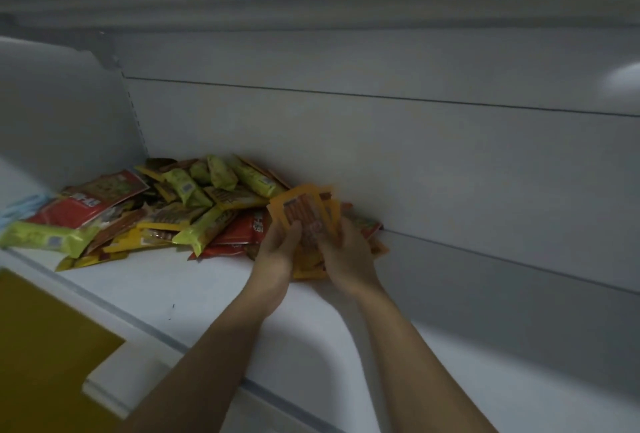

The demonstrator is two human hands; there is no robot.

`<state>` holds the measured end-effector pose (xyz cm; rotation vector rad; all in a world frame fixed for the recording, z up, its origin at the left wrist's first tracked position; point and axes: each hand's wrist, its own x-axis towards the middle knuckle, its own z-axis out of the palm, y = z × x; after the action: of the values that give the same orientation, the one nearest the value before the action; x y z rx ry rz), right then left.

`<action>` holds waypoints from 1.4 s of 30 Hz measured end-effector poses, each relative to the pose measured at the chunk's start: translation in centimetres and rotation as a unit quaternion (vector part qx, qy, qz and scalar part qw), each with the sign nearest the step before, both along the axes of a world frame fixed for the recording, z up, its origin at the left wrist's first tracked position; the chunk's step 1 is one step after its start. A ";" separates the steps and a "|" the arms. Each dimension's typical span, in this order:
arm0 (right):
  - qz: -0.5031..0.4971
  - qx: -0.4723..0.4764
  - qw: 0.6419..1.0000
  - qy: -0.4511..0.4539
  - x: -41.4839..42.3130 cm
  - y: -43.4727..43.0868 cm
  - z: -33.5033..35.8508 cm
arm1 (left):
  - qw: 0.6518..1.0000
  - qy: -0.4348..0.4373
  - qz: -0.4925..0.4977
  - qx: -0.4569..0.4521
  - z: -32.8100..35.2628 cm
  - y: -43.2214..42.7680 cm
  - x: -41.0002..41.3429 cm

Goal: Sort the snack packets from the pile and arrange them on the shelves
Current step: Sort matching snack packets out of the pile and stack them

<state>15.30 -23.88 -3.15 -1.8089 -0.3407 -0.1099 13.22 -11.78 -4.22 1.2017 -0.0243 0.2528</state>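
Frame is blurred, packet print unreadable. Lower ends of the orange packets [304, 214] are hidden behind both hands, count unclear. Left hand [280, 252] and right hand [346, 259] each have a closed grip on the fanned stack, thumbs on its face. Long axis points up toward the back panel [450, 172]. Stack is at the right end of the pile [156, 210] on the white shelf [207, 294].

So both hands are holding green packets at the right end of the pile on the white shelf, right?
Not quite. The head view shows the packets are orange, not green. The left hand and right hand do hold them at the right end of the pile on the white shelf.
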 end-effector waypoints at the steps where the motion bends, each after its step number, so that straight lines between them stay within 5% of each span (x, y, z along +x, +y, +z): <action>1: 0.016 -0.037 0.999 -0.007 -0.2 0.0 0.0 | 1.000 -0.002 0.006 0.022 -0.1 0.0 -0.1; 10: 0.011 -0.160 0.984 -0.070 -0.3 0.7 -0.3 | 0.996 0.020 0.036 0.083 0.0 0.5 -0.2; 19: -0.084 -0.220 0.967 -0.100 0.9 1.4 0.1 | 0.963 0.026 0.212 0.165 0.4 5.7 -1.2; 24: -0.095 -0.296 0.942 -0.123 1.9 3.1 0.8 | 0.957 0.009 0.203 0.208 1.8 9.0 -1.8; 34: -0.141 -0.559 0.817 0.015 8.3 7.9 2.9 | 0.940 0.024 0.146 0.308 2.7 11.8 -0.3; 42: -0.118 -0.395 0.904 0.115 9.7 7.4 3.3 | 0.947 -0.006 0.107 0.303 3.1 13.3 0.8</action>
<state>25.03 -16.50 0.17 -2.6373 0.0269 0.0916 14.00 1.55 -1.13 1.8196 0.0195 0.4644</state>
